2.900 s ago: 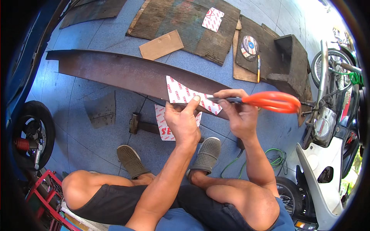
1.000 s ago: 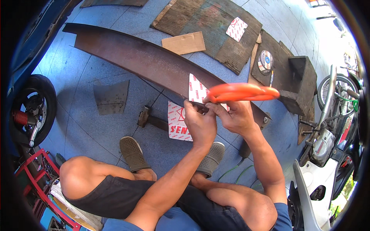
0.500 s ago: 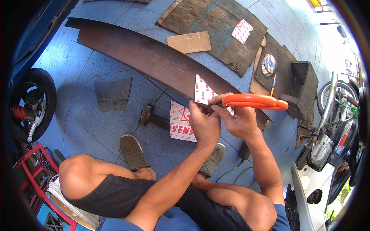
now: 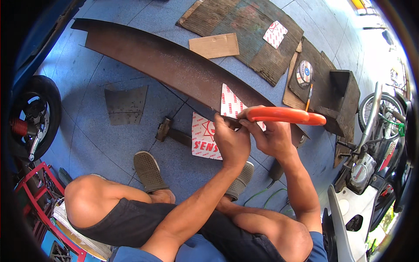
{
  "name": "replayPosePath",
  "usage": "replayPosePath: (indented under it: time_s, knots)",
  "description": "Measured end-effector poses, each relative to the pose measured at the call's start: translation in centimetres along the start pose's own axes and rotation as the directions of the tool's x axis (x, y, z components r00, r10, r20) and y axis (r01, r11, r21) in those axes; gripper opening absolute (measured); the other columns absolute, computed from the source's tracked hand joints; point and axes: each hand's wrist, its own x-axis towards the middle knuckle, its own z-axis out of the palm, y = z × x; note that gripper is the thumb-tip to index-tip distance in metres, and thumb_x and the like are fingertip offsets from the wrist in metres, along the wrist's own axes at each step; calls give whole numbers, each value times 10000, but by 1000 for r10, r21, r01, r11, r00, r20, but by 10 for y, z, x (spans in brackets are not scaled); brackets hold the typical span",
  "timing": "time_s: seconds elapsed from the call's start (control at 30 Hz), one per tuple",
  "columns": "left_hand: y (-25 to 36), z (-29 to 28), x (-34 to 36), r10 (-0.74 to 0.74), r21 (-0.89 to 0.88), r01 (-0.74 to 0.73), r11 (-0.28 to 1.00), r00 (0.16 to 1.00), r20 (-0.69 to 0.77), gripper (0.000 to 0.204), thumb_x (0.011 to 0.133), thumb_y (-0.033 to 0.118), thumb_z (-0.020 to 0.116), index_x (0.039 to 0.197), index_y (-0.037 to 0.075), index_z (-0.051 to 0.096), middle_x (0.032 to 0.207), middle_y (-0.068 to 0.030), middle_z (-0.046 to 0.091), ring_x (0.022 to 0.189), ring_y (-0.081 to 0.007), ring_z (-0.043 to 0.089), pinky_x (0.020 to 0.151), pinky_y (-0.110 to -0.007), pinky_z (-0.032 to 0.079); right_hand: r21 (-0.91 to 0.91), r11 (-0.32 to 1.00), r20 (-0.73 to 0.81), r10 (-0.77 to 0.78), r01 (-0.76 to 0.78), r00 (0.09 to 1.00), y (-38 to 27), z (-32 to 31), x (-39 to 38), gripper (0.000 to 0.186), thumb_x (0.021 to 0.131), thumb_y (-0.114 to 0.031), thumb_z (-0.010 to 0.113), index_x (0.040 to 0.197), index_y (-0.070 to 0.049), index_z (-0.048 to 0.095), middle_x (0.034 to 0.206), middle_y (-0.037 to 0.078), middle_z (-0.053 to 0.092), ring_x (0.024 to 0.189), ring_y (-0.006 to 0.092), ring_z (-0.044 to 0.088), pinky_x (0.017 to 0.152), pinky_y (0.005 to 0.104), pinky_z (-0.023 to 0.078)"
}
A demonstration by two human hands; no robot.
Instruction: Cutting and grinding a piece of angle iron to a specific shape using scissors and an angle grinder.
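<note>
A long brown steel channel (image 4: 144,63) lies diagonally in front of me. On its right part rests a triangular white-and-red paper piece (image 4: 230,101). My left hand (image 4: 232,142) is closed in a pinch at the channel's near edge, beside the paper; what its fingertips hold is hidden. My right hand (image 4: 269,137) grips a pair of scissors (image 4: 283,115) near the pivot. Their orange handles stick out to the right, and the dark blades run between both hands' fingertips. A larger printed paper sheet (image 4: 204,139) lies below, partly covered by my left hand.
A hammer (image 4: 166,131) and a dark metal sheet (image 4: 125,105) lie on the tiled floor to the left. Beyond the channel are cardboard (image 4: 214,46), wooden boards (image 4: 244,35), a cutting disc (image 4: 304,72) and a pencil (image 4: 309,97). A motorcycle (image 4: 362,172) stands at right.
Both hands, the scissors and the paper keep nearly the same place. The view has shifted slightly, and the channel's left end sits a little farther left.
</note>
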Motion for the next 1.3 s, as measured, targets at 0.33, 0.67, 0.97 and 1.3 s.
replayPosePath:
  time_s: [0.33, 0.67, 0.97, 1.3]
  knots:
    - [12, -1, 3, -18, -15, 18, 1000, 1000, 11, 264, 902, 9, 723, 1060, -32, 516, 936, -152, 726, 870, -189, 719, 752, -339, 548, -135, 985, -4, -105, 104, 994, 8, 3, 6, 278, 818, -50, 841, 1081, -58, 750, 987, 102, 769, 881, 259, 744, 785, 376, 572]
    - [14, 0, 3, -39, 1, 39, 999, 999, 20, 303, 881, -12, 739, 1084, -43, 517, 987, -162, 729, 903, -185, 713, 776, -342, 560, 129, 991, -94, -22, 34, 995, 28, 16, -9, 260, 867, -93, 814, 1121, -72, 760, 980, 89, 749, 819, 265, 727, 721, 374, 563]
    - [13, -2, 1, -51, 74, 52, 996, 999, -14, 240, 923, 60, 700, 1060, -39, 529, 935, -180, 730, 871, -245, 735, 751, -378, 553, 106, 994, -34, 0, 3, 999, 13, 21, 5, 185, 901, -114, 783, 1084, -84, 777, 923, 87, 760, 775, 251, 744, 687, 353, 588]
    - [10, -3, 3, -19, 61, 19, 998, 1000, -7, 210, 924, 74, 692, 1028, -30, 542, 895, -174, 721, 835, -251, 734, 710, -386, 544, 166, 986, -12, 2, 0, 1000, 8, 18, 14, 182, 911, -143, 770, 1081, -79, 778, 911, 97, 771, 800, 251, 757, 700, 347, 589]
